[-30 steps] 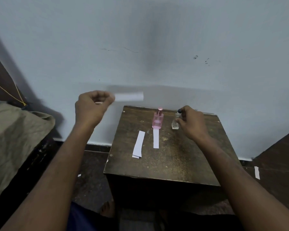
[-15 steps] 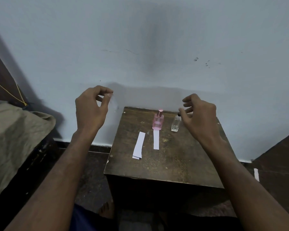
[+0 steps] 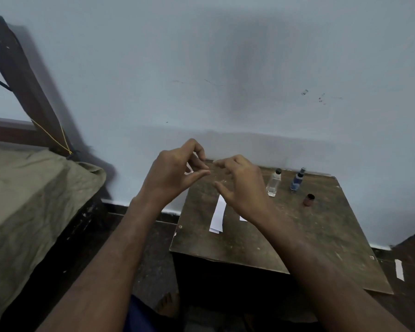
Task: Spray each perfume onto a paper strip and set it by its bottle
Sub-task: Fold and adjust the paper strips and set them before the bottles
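Observation:
My left hand (image 3: 175, 171) hovers above the table's far left corner, and a sliver of a white paper strip (image 3: 189, 168) shows between its curled fingers. Close beside it, my right hand (image 3: 241, 188) hangs over the table with loosely bent fingers, holding nothing. A clear glass bottle (image 3: 273, 183) and a blue bottle (image 3: 297, 180) stand at the back of the wooden table (image 3: 321, 236). White paper strips (image 3: 218, 214) lie near the table's left side. Another strip (image 3: 243, 219) peeks out under my right wrist. The pink bottle is hidden behind my right hand.
A small brown cap (image 3: 308, 200) stands on the table in front of the blue bottle. A loose strip (image 3: 399, 269) lies on the floor at right. A bed with an olive sheet (image 3: 34, 200) fills the left. The wall is right behind the table.
Both hands have come together over the table's left part; my right hand left the clear bottle. The view shifted, bringing the blue bottle and brown cap into sight.

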Demonstrator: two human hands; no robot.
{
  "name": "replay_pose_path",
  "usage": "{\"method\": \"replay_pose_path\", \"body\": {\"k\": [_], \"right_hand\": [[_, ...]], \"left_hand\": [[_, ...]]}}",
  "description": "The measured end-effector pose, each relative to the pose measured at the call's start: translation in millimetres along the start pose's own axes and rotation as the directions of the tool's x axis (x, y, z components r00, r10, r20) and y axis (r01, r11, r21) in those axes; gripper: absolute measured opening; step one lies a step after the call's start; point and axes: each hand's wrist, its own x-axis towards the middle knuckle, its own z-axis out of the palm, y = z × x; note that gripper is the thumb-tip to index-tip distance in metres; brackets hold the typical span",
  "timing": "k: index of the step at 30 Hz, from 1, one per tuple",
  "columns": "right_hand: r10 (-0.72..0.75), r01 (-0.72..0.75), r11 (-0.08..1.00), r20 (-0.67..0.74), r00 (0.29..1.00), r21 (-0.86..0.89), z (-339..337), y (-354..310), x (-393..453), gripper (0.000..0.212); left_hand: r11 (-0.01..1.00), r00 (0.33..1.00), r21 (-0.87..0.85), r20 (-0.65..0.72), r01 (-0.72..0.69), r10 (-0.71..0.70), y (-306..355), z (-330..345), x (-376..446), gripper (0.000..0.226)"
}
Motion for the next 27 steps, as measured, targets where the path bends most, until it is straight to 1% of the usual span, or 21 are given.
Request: {"method": "replay_pose_path", "body": {"k": [2, 5, 7, 10, 12, 14, 16, 19, 23, 27], "right_hand": [[-0.032, 0.032, 0.999, 0.018, 0.999, 0.007, 4.6, 1.0, 4.3, 0.036], [-0.091, 0.092, 0.995, -0.024, 0.996, 0.045, 7.5, -2.3, 11.1, 0.019], [-0.087, 0.09, 0.994, -0.051, 0.995, 0.06, 8.4, -4.0, 13.3, 0.016], [-0.025, 0.032, 0.996, -0.081, 0.996, 0.087, 10.1, -0.2, 15.7, 0.015], [0.041, -0.028, 0.99, -0.091, 0.995, 0.135, 8.6, 0.2, 15.2, 0.013], [0.096, -0.077, 0.977, -0.09, 0.991, 0.2, 6.8, -0.6, 15.1, 0.01], [0.119, -0.096, 0.963, -0.077, 0.99, 0.254, 6.3, -2.3, 14.8, 0.008], [0.124, -0.104, 0.952, -0.054, 0.991, 0.289, 6.7, -3.9, 12.7, 0.007], [0.09, -0.073, 0.966, -0.059, 0.994, 0.246, 2.5, -5.0, 10.6, 0.006], [-0.032, 0.036, 0.997, -0.06, 0.998, 0.064, -7.7, -7.0, 6.5, 0.008]], "left_hand": [[1.0, 1.0, -0.016, 0.012, 0.008, -0.008, 0.2, 0.6, 0.6, 0.041], [1.0, 1.0, -0.03, 0.026, 0.009, -0.008, 0.2, 1.4, 2.3, 0.042], [0.999, 1.0, -0.034, 0.023, 0.015, -0.014, -1.9, 1.7, 2.8, 0.041], [1.0, 0.999, -0.011, 0.042, 0.011, -0.01, -4.1, 0.3, 2.0, 0.042], [0.999, 0.998, 0.038, 0.056, 0.01, -0.012, -4.0, 0.2, -0.3, 0.043], [0.995, 0.998, 0.097, 0.068, 0.01, -0.017, -6.4, 2.2, -2.0, 0.038], [0.989, 0.996, 0.144, 0.082, 0.02, -0.033, -10.4, 4.0, -2.5, 0.032], [0.984, 0.992, 0.169, 0.102, 0.053, -0.071, -15.5, 5.4, -2.2, 0.032], [0.985, 0.987, 0.159, 0.131, 0.069, -0.09, -13.6, 4.5, -2.8, 0.032], [0.98, 0.977, 0.168, 0.168, 0.105, -0.133, -17.8, 1.9, -5.4, 0.028]]}}
